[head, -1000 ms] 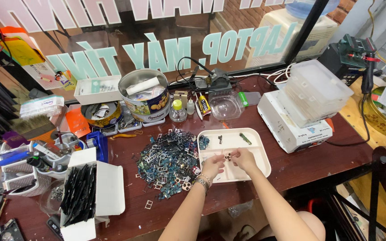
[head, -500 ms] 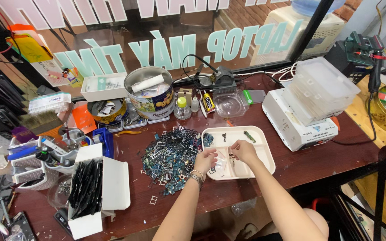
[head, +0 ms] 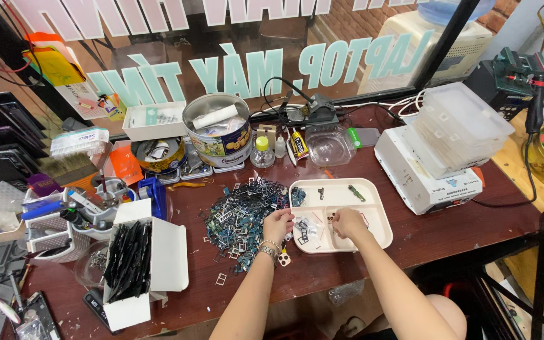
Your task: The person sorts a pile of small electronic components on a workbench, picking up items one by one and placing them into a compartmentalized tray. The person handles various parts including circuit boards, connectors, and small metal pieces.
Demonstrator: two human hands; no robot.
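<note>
Both hands are holding position over the white compartment tray (head: 382, 228) since the earlier frame.
Left hand (head: 277, 225) is resting at the tray's left edge beside the metal-frame pile (head: 240, 214); right hand (head: 348, 222) is pinching inside; contents of either grip cannot be told.

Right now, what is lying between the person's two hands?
In the head view, between the left hand and the right hand lies a small clear bag of dark parts, resting in the white tray.
</note>
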